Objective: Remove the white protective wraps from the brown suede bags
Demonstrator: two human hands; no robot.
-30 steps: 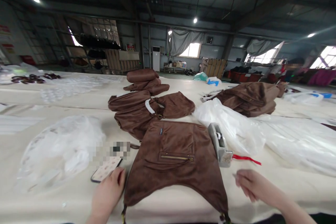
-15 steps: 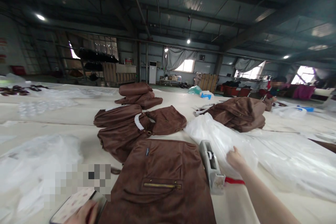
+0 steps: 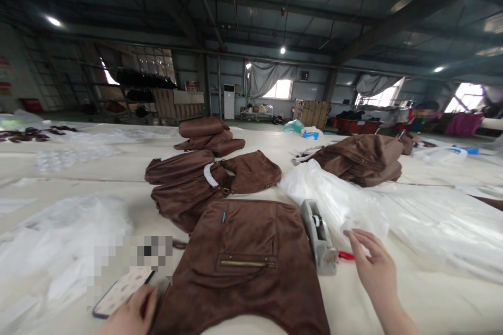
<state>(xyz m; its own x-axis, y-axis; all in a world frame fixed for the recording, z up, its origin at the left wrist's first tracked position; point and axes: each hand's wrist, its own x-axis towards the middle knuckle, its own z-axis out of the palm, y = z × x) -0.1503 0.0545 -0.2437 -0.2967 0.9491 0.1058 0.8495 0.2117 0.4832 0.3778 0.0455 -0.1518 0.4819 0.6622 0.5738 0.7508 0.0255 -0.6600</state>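
A brown leather-look bag (image 3: 251,235) with a brass zip lies flat in front of me. My left hand (image 3: 131,311) is curled beside its left edge, against a patterned phone (image 3: 124,289); what its fingers hold, if anything, is hidden. To the right of the bag, my right hand (image 3: 375,264) hovers with thumb and fingertips brought together by a clear plastic bag (image 3: 334,199). Anything between those fingertips is too thin to make out. A grey tape dispenser (image 3: 320,238) stands between the brown bag and my right hand, with a red strip (image 3: 346,256) at its near end.
More brown bags (image 3: 184,188) lie behind the front one, and another pile (image 3: 357,159) rests at the right. Crumpled clear plastic (image 3: 66,241) covers the left of the white table (image 3: 267,138). A person (image 3: 422,118) is far off at the right.
My right hand reached forward onto the clear plastic bag, then drew back toward me. My left hand stayed low beside the phone and the brown bag. The view tilted up and shifted.
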